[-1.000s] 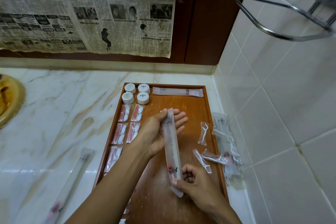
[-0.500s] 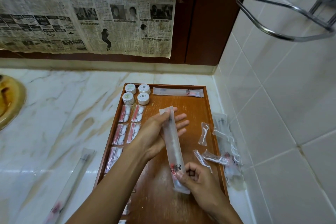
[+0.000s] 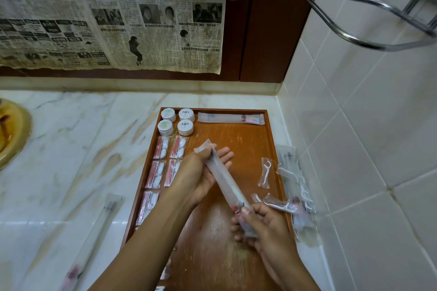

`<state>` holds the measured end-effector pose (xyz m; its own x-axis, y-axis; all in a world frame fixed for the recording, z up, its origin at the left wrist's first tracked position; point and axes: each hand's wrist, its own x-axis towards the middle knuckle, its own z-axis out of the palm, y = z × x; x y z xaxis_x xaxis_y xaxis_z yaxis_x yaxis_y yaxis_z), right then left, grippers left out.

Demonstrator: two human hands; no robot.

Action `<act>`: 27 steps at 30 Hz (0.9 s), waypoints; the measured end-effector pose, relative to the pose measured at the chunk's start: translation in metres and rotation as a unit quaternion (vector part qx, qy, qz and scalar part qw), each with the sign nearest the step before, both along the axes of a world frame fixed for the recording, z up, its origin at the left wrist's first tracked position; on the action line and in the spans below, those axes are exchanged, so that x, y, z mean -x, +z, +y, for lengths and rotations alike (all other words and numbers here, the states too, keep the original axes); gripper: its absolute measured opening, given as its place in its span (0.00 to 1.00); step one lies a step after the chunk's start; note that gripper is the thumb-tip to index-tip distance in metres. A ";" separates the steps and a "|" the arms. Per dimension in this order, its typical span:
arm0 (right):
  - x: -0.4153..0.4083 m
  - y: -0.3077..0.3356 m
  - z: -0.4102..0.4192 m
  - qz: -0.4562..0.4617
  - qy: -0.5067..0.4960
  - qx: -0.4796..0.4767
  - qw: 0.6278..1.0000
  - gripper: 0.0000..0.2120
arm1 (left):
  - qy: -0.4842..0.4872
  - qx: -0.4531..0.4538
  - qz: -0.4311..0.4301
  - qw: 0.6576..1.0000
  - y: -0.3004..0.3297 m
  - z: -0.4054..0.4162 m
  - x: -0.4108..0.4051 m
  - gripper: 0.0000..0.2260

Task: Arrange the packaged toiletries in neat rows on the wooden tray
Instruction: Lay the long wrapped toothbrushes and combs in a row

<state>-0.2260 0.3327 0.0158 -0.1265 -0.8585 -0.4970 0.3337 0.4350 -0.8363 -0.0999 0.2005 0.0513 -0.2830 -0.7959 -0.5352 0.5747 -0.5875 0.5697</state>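
A long clear toothbrush packet (image 3: pixel 224 179) is held slanting above the wooden tray (image 3: pixel 238 139). My left hand (image 3: pixel 201 172) pinches its upper end between thumb and straight fingers. My right hand (image 3: pixel 262 224) grips its lower end with curled fingers. At the tray's far edge lies another toothbrush packet (image 3: pixel 230 118). Several round white tubs (image 3: pixel 177 120) stand at the far left corner, with red-and-white sachets (image 3: pixel 165 165) in two columns below them. Loose floss-pick packets (image 3: pixel 264 172) lie on the tray's right side.
More clear packets (image 3: pixel 298 186) are piled between the tray and the tiled wall on the right. Another long packet (image 3: pixel 94 238) lies on the marble counter at left. A brass basin rim (image 3: pixel 14 134) shows far left. A metal ring holder (image 3: pixel 369 19) juts from the wall.
Both hands have turned the held packet, its top swinging left and its lower end right. My right hand has shifted a little to the right.
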 end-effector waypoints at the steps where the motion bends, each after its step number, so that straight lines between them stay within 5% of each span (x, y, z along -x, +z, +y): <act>1: 0.002 0.001 -0.001 -0.023 -0.048 -0.008 0.999 0.10 | 0.006 -0.005 0.003 1.000 -0.002 0.000 -0.003 0.09; 6: 0.012 0.001 -0.006 -0.050 -0.194 -0.010 0.980 0.09 | 0.007 -0.034 0.009 0.999 -0.017 0.012 -0.019 0.08; 19: 0.005 0.003 -0.003 -0.023 -0.251 -0.002 0.968 0.07 | 0.024 0.034 -0.234 0.971 -0.038 0.030 -0.044 0.09; 27: -0.001 0.009 -0.010 -0.162 -0.234 0.033 0.958 0.09 | 0.010 0.140 -0.312 0.940 -0.037 0.038 -0.040 0.11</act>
<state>-0.2248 0.3228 0.0249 -0.3543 -0.7759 -0.5220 0.7260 0.1236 -0.6765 -0.0604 0.2381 0.0142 0.0326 -0.9321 -0.3607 0.0857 -0.3570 0.9302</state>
